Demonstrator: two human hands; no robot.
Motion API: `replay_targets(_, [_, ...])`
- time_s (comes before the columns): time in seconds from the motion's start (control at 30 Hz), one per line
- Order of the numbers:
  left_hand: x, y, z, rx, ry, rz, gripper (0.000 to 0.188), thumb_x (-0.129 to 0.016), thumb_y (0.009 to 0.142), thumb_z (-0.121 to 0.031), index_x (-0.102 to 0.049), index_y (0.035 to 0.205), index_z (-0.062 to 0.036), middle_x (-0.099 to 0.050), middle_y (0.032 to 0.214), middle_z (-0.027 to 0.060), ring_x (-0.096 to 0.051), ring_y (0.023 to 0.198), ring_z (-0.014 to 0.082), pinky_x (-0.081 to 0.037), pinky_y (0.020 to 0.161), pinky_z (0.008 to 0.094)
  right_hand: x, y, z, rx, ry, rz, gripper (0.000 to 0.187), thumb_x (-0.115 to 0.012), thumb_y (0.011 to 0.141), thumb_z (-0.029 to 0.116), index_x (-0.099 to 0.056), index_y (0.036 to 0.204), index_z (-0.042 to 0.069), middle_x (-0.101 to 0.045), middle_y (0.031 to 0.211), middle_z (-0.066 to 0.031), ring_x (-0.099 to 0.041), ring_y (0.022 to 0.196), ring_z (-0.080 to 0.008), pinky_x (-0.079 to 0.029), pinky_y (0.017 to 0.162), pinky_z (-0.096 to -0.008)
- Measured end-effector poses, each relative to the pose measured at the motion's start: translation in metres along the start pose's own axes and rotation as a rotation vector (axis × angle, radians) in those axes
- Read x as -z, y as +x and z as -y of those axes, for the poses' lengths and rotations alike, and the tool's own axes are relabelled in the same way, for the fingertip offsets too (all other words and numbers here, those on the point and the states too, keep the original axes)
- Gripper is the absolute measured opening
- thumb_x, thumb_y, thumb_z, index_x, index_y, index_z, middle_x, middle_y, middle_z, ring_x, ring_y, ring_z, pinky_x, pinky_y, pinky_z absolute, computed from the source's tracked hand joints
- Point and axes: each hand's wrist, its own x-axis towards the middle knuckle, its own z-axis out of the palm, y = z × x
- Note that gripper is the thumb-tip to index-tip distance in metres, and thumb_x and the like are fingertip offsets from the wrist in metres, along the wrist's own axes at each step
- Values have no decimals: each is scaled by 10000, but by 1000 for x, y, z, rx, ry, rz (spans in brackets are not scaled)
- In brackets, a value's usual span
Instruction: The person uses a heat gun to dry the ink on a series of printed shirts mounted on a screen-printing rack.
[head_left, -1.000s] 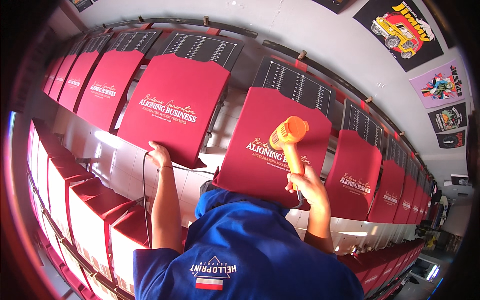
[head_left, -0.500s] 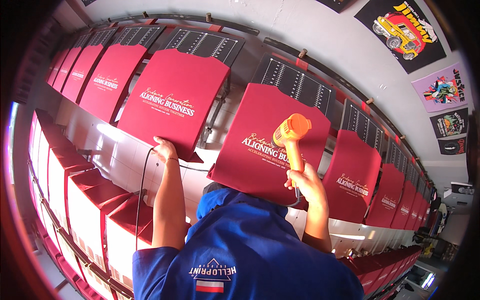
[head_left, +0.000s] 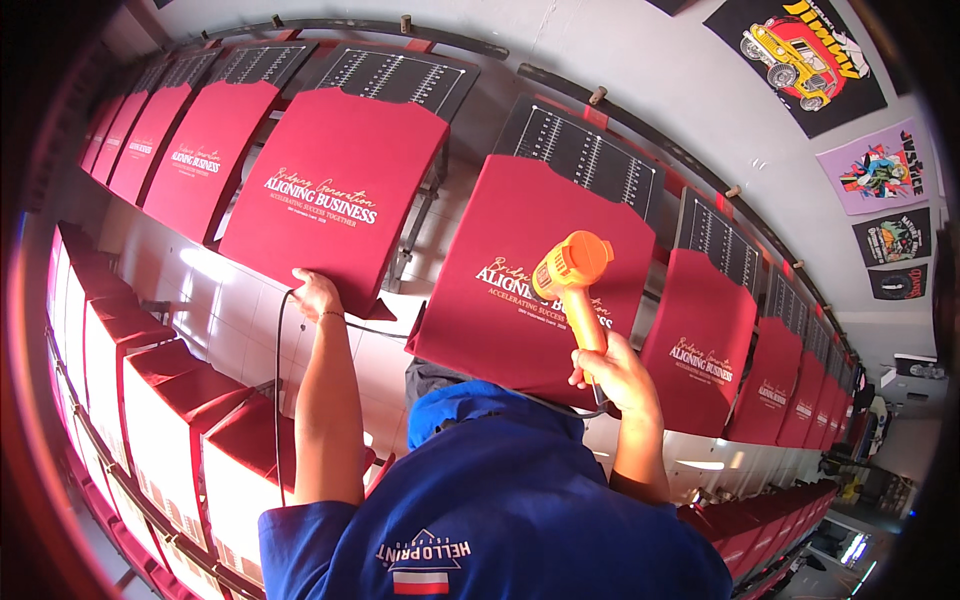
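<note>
My right hand (head_left: 618, 378) is closed around the handle of an orange heat gun (head_left: 574, 266). The gun's round head hovers over the printed lettering on a dark red shirt (head_left: 465, 255), which is stretched over a black board (head_left: 585, 160). Part of the print is hidden behind the gun. My left hand (head_left: 316, 296) is closed on a black power cord (head_left: 281, 400), beside the near edge of another red shirt (head_left: 350, 150) to the left. From there the cord hangs down on one side and runs right, toward the gun, on the other.
A curved row of boards with red printed shirts (head_left: 700, 340) extends to both sides. Behind me at the lower left stands another row of red-covered boards (head_left: 165, 440). A dark rail (head_left: 690, 165) runs along the far ends. Printed pictures (head_left: 800, 60) hang on the grey wall.
The heat gun has shifted slightly toward me over the lettering. The whole view has moved a little. Both hands keep their holds.
</note>
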Motion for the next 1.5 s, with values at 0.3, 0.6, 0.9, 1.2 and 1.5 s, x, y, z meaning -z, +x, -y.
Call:
replay_targets(0.3, [-5,-3,-7,60,38,-30,710,-445,903,-611,-654,989,62,-680,971,240,-676,870,387,-544,778,458,9,2,0,27,-72,-151,225,-599,867,123,-521,1037,-3,-585,779,-45,-620,637,-142,-516,593,-274])
replay_targets(0.6, [-6,8,0,75,30,22,784,-424,892,-651,-643,1003,94,-675,978,253,-676,876,389,-549,778,452,17,3,-5,60,-48,-251,170,-616,874,129,-529,953,7,-562,763,-39,-611,613,-133,-502,552,-269])
replay_targets(0.9, [-4,0,-3,82,22,-29,797,-422,889,-649,-653,1002,105,-663,1030,275,-667,923,393,-539,818,457,21,1,-5,37,16,-246,179,-618,868,122,-532,976,7,-564,773,-41,-613,614,-133,-506,551,-269])
replay_targets(1.2, [-1,1,-5,78,14,49,780,-423,897,-624,-652,998,115,-668,1015,272,-664,923,392,-528,832,458,19,-10,-3,-25,15,-157,162,-608,870,85,-534,986,0,-563,762,-31,-611,606,-124,-510,560,-263])
replay_targets(1.5, [-1,-1,-6,97,-10,57,768,-432,890,-635,-664,973,92,-682,970,247,-676,868,374,-539,777,447,25,-16,-7,-39,19,-211,172,-610,869,91,-534,991,-4,-569,772,-34,-616,620,-127,-515,575,-270])
